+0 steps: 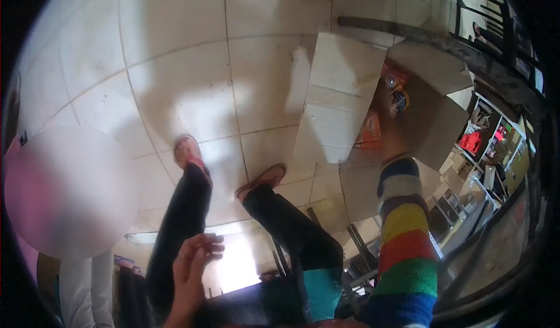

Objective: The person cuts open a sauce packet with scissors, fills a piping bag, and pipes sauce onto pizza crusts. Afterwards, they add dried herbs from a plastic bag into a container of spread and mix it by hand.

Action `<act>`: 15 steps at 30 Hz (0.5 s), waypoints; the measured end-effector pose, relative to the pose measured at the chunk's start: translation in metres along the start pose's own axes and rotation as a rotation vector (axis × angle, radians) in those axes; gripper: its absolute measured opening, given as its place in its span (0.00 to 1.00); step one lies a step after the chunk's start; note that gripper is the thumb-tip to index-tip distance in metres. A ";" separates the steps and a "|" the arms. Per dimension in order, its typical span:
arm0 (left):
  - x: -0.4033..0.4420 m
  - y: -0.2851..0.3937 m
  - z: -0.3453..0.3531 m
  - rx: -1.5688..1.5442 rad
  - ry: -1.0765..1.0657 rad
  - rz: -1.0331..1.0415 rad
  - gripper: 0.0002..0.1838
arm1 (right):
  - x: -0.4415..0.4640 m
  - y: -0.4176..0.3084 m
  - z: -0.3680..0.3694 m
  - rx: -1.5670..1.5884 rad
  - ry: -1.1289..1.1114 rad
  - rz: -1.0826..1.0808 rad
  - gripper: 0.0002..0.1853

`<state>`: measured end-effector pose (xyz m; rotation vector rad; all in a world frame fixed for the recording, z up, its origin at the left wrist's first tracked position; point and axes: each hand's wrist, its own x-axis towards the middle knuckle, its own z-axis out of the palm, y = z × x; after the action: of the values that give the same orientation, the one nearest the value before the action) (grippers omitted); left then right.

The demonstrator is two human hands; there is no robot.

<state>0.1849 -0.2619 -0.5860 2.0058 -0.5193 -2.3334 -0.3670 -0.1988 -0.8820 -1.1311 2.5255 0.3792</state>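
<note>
Head view: an open box (pixel 431 115) lies to the right of the person's feet, apparently on the tiled floor (pixel 175 71), with its flaps (pixel 341 86) spread outward. Inside it are red packets (pixel 368 132) and a round item (pixel 399 101), dark with a yellow edge. The right arm, in a striped sleeve (pixel 408 234), extends down into the box; the right hand (pixel 394 135) is within the opening, near the packets and the round item. Its outline is blurred, so neither the spread of its fingers nor any hold can be confirmed. The left hand (pixel 191 264) is raised in front of the dark trousers (pixel 178 234), fingers loosely bent and partly open, with nothing seen in its grasp. In the inspector's judgement, the step in hand is a reach among the box's contents; this position calls for a sure finger placement and clearance from the flaps. A black bar (pixel 420 33) passes beyond the box, and a shelf with mixed goods (pixel 493 147) stands farther right. Another person, in pale trousers (pixel 84 290), is at the left. Printing on the packets is too blurred to read; no brand or label is legible.
</note>
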 end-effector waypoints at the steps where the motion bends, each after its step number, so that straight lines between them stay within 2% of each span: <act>1: 0.001 -0.001 -0.001 0.005 0.002 0.032 0.16 | -0.009 -0.002 -0.007 0.002 0.024 -0.003 0.28; 4: 0.005 -0.006 -0.006 0.023 -0.017 0.119 0.16 | -0.040 -0.013 -0.043 0.060 0.086 0.095 0.27; 5: 0.008 -0.010 -0.007 -0.048 -0.013 0.113 0.17 | -0.051 -0.019 -0.059 0.124 0.066 0.232 0.27; 8: 0.012 -0.026 -0.016 -0.065 0.039 0.124 0.18 | -0.079 0.016 -0.050 0.207 0.306 0.122 0.24; 11: -0.001 -0.039 -0.019 -0.181 0.099 0.166 0.18 | -0.114 0.002 -0.085 0.417 0.386 0.285 0.21; 14: -0.023 -0.057 -0.020 -0.199 0.090 0.228 0.18 | -0.124 -0.009 -0.115 0.541 0.654 0.343 0.19; 15: -0.035 -0.057 -0.020 -0.173 0.094 0.210 0.17 | -0.131 -0.021 -0.136 0.602 0.649 0.340 0.20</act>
<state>0.2219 -0.2044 -0.5695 1.8731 -0.4795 -2.0753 -0.2968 -0.1767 -0.7067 -0.6433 3.0447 -0.7535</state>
